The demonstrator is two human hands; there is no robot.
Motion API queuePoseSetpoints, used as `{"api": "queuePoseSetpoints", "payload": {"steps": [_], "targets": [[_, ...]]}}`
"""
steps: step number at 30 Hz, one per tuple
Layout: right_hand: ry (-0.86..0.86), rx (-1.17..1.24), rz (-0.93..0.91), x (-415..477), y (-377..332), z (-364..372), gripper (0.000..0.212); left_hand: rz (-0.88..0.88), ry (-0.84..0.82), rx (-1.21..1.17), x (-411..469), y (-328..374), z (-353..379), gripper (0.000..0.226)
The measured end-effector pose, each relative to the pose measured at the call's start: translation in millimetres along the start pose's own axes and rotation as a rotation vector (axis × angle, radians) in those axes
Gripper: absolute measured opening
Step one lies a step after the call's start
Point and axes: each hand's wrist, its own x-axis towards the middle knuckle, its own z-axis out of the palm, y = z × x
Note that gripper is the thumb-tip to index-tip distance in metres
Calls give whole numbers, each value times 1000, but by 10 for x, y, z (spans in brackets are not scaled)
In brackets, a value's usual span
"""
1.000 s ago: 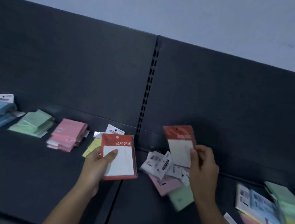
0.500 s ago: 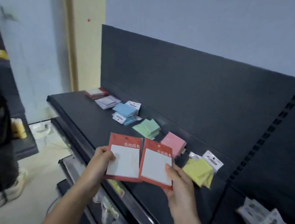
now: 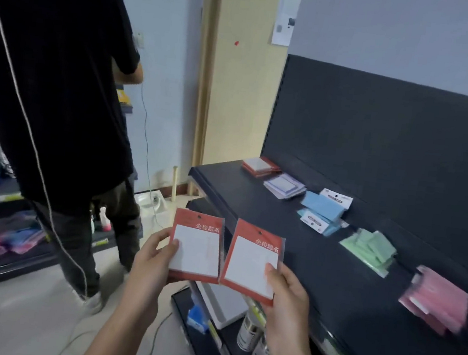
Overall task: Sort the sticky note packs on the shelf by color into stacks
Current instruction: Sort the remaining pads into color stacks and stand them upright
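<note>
While left hand (image 3: 153, 258) grips left pack (image 3: 196, 250), right hand (image 3: 286, 294) grips right pack (image 3: 250, 264); both read 金榜题名.

Two red-framed sticky note packs in view off the shelf (image 3: 253, 205), the left pack (image 3: 196, 250) and the right pack (image 3: 252, 262). Five stacks on it: one red stack (image 3: 260, 166), one lavender stack (image 3: 284, 185), one blue stack (image 3: 322, 209), one green stack (image 3: 369, 248), one pink stack (image 3: 436, 299). One person (image 3: 58, 69) stands alongside.

Your left hand (image 3: 156, 259) and right hand (image 3: 287, 288) each hold a red pack (image 3: 197, 249) (image 3: 252, 262) side by side before the shelf (image 3: 253, 205).
</note>
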Motion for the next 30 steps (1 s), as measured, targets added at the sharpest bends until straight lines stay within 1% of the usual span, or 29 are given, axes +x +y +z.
{"api": "queuePoseSetpoints", "payload": {"steps": [3, 7, 12, 19, 25, 28, 30], "targets": [[13, -37, -20, 140, 97, 257, 14, -47, 18, 8, 265, 0, -106, 26], [17, -28, -34, 494, 152, 568, 16, -71, -32, 23, 680, -16, -103, 31], [9, 18, -14, 1101, 249, 878, 18, -81, -88, 35, 1349, -54, 45, 30], [61, 89, -57, 2162, 78, 1140, 20, -86, -174, 89, 2507, 10, 642, 29], [123, 87, -127, 2893, -94, 1310, 25, -77, -266, 134, 3197, -13, 1117, 30], [143, 43, -139, 3103, -135, 1342, 25, -93, -275, 133, 3431, -15, 1297, 29], [170, 28, -146, 3246, -176, 1344, 26, -87, -252, 142, 3604, 6, 1449, 29]]}}
